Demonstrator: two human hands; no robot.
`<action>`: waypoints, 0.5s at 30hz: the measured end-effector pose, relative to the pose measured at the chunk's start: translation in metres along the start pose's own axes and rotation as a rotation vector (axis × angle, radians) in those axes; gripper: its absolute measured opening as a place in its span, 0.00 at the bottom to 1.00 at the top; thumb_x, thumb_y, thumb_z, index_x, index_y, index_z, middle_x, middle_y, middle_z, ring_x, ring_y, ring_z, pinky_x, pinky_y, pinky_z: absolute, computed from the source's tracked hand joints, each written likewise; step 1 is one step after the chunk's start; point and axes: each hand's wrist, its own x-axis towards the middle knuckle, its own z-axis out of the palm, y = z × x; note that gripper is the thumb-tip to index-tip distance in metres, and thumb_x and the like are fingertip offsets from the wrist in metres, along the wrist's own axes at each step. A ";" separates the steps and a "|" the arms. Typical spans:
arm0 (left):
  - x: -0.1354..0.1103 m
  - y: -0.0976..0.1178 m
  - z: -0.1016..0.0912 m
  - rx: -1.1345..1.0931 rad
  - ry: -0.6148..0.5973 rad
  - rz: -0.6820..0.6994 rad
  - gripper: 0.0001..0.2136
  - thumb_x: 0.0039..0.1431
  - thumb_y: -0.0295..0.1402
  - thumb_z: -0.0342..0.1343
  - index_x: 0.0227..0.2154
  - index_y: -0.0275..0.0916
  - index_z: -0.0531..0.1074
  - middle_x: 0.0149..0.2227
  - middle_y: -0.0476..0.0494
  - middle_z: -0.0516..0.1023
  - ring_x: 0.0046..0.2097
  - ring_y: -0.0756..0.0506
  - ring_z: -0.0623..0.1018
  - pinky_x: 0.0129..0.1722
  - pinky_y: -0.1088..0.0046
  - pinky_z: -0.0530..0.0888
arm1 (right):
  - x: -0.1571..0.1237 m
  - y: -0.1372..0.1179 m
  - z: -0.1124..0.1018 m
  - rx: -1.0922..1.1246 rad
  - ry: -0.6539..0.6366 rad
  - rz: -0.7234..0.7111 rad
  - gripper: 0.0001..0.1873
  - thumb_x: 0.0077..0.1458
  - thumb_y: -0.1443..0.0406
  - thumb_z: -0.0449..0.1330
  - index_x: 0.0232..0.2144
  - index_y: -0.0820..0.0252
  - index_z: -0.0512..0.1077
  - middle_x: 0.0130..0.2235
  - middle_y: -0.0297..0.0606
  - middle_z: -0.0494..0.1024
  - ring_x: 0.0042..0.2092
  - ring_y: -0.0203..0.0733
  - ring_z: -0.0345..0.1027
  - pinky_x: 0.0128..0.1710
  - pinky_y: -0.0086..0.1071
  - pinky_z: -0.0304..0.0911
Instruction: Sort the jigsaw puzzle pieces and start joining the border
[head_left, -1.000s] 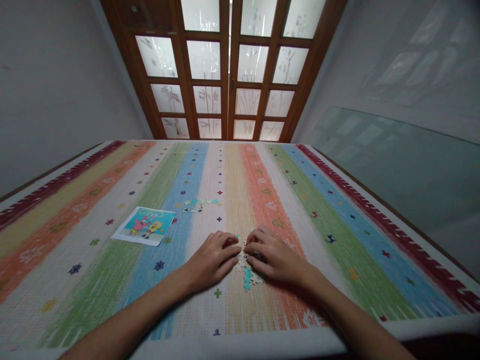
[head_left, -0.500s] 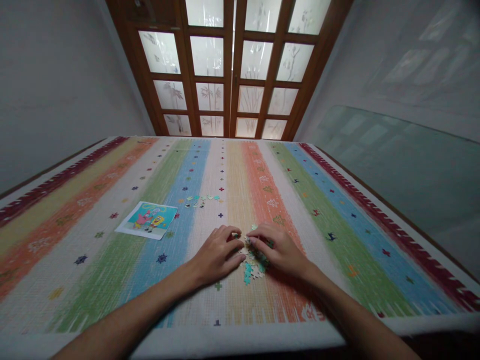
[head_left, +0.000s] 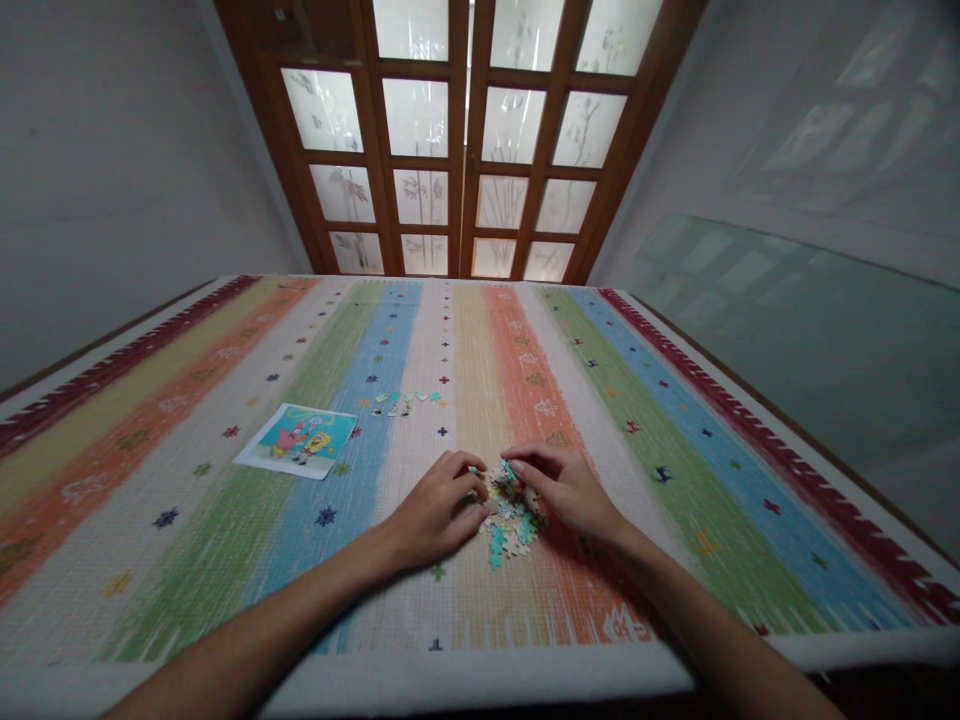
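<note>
A heap of small jigsaw puzzle pieces [head_left: 517,525], teal, white, yellow and dark, lies on the striped cloth between my two hands. My left hand [head_left: 442,508] rests at the heap's left side with its fingers curled, and a bit of a teal puzzle piece [head_left: 474,470] shows among them. At the upper right of the heap, my right hand [head_left: 566,488] has thumb and forefinger closed together on a puzzle piece, largely covered by the fingertips. Farther off, several puzzle pieces [head_left: 405,402] are spread out in loose rows.
Left of the loose rows lies a picture card [head_left: 300,442] with cartoon figures on a teal background. A striped, patterned tablecloth [head_left: 225,520] covers the table. Beyond the far edge stand wooden doors with glass panes [head_left: 463,180]. A glass panel [head_left: 810,310] leans along the right wall.
My right hand has shifted slightly right and its fingers have drawn back, uncovering more of the heap. My left hand has stayed almost in place.
</note>
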 end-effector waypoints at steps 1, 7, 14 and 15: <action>0.000 0.002 -0.001 -0.028 -0.002 -0.017 0.03 0.63 0.26 0.58 0.36 0.40 0.74 0.50 0.40 0.74 0.53 0.41 0.74 0.53 0.58 0.73 | 0.000 0.000 0.000 -0.003 0.001 0.004 0.12 0.61 0.58 0.61 0.40 0.58 0.80 0.35 0.42 0.83 0.36 0.45 0.76 0.39 0.40 0.70; 0.002 -0.002 -0.016 0.021 0.114 -0.066 0.02 0.63 0.27 0.59 0.34 0.41 0.75 0.45 0.42 0.74 0.47 0.43 0.75 0.50 0.60 0.73 | -0.001 0.001 0.000 -0.085 0.026 -0.001 0.13 0.61 0.58 0.60 0.40 0.58 0.81 0.38 0.45 0.84 0.41 0.48 0.77 0.43 0.43 0.70; 0.000 -0.041 -0.043 0.549 0.165 -0.081 0.07 0.67 0.29 0.55 0.33 0.39 0.77 0.38 0.41 0.73 0.41 0.41 0.71 0.43 0.61 0.72 | -0.003 -0.001 0.002 -0.175 0.008 0.005 0.13 0.60 0.60 0.59 0.40 0.59 0.81 0.38 0.46 0.84 0.39 0.47 0.77 0.39 0.41 0.71; -0.001 -0.044 -0.045 0.587 0.140 -0.091 0.08 0.67 0.29 0.55 0.34 0.39 0.77 0.37 0.41 0.73 0.41 0.41 0.71 0.42 0.62 0.71 | -0.003 -0.002 0.003 -0.182 0.001 0.007 0.13 0.60 0.61 0.59 0.40 0.59 0.81 0.38 0.46 0.84 0.39 0.47 0.77 0.39 0.40 0.71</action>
